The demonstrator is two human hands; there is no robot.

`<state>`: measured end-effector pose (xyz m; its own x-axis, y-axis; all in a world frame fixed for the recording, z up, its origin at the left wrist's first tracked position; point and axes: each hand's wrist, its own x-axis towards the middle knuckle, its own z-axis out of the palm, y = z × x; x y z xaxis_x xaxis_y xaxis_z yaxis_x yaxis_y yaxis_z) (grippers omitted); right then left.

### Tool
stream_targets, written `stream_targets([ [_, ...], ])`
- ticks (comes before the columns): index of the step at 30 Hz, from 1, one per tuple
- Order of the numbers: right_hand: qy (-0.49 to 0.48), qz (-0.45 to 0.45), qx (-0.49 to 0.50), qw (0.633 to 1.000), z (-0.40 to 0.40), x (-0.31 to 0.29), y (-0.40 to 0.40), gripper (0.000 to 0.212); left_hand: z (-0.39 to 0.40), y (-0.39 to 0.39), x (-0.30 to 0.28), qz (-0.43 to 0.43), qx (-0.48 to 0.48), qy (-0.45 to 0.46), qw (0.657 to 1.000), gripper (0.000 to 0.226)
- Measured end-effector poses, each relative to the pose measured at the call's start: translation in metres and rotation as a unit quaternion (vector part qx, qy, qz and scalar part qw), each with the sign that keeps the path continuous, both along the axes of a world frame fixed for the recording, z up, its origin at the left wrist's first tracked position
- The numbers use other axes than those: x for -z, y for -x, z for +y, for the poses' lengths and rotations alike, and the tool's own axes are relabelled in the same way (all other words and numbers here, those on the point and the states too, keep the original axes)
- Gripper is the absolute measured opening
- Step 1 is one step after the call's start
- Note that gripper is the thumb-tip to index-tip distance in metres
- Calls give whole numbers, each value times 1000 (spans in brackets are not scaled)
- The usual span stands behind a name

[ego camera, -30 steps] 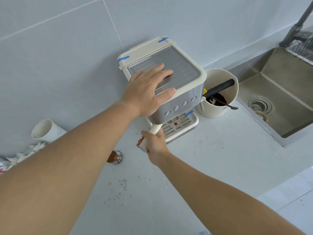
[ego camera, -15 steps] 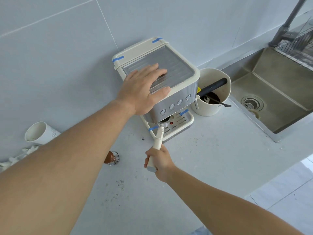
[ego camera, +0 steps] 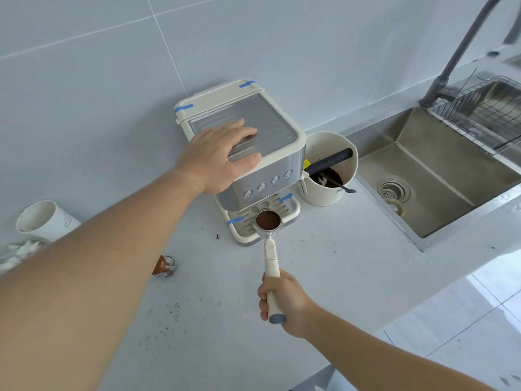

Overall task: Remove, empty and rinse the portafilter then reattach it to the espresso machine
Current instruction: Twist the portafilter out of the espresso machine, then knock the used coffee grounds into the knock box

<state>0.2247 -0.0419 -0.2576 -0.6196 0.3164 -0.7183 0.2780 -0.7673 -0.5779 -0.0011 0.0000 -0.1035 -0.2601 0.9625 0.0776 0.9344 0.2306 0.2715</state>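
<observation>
A cream and steel espresso machine [ego camera: 279, 167] stands against the tiled wall. My left hand [ego camera: 222, 158] lies flat on its top with the fingers spread. My right hand [ego camera: 284, 301] grips the cream handle of the portafilter [ego camera: 267, 221], which is out of the machine and held level in front of the drip tray [ego camera: 290, 213]. Its round steel basket faces up and is full of brown coffee grounds.
A cream knock box [ego camera: 332, 193] with a black bar, dark grounds and a spoon stands right of the machine. A steel sink [ego camera: 439, 176] with a drain, a tap [ego camera: 462, 49] and a wire rack [ego camera: 485, 108] lies further right. A tamper [ego camera: 163, 266] and a tipped paper cup [ego camera: 48, 221] lie at left.
My right hand has swung the handle round and pulled the portafilter out from under the machine towards me; its filled basket now shows. My left hand has stayed on the machine's top.
</observation>
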Motion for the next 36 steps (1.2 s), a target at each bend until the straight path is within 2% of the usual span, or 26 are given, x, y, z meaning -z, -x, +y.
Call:
stream_targets([
  [7, -30, 12, -60, 998, 40, -24, -45, 20, 9, -6, -2, 16, -55, 33, 998, 69],
  [17, -34, 49, -105, 993, 106, -53, -104, 22, 25, -34, 1, 34, -154, 26, 987, 57],
  [24, -50, 78, -96, 991, 164, -69, -134, 31, 42, -48, -5, -13, -243, -15, 970, 44],
  [29, -75, 99, -100, 987, 214, -79, -142, 46, 65, -49, 3, -26, -294, -18, 955, 35],
  [36, -105, 125, -93, 982, 263, -83, -126, 53, 65, -49, 8, -12, -306, -63, 950, 43],
])
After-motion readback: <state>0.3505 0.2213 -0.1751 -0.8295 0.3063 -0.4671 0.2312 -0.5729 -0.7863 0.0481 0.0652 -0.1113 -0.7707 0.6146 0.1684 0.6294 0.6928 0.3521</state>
